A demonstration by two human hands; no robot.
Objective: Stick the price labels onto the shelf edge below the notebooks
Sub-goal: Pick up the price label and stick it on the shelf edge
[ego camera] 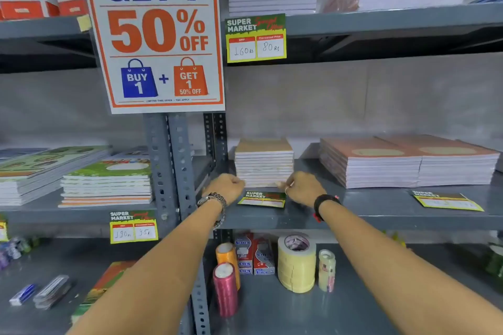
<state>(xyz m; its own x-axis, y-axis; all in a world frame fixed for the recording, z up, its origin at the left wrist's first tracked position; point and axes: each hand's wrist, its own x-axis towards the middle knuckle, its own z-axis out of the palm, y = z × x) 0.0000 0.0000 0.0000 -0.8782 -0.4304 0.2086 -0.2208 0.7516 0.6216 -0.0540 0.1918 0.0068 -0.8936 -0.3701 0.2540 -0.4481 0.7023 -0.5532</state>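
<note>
A small stack of tan-covered notebooks [264,163] sits on the middle grey shelf [353,215]. My left hand [227,186] is curled against its lower left corner and my right hand [302,187] against its lower right corner, fingers closed on the stack's bottom edge. Between my wrists a green and yellow price label [261,198] lies flat on the shelf, in front of the stack. A second loose label [447,201] lies flat in front of the big pink notebook stacks [408,163]. Filled-in labels hang on the upper shelf edge [255,38] and on the left shelf edge [133,227].
A large "Buy 1 Get 1 50% off" poster [158,32] hangs on the perforated upright post [168,171]. Green notebooks [109,182] lie on the left shelf. Below are tape rolls [296,261], thread spools [226,288] and small boxes [253,253].
</note>
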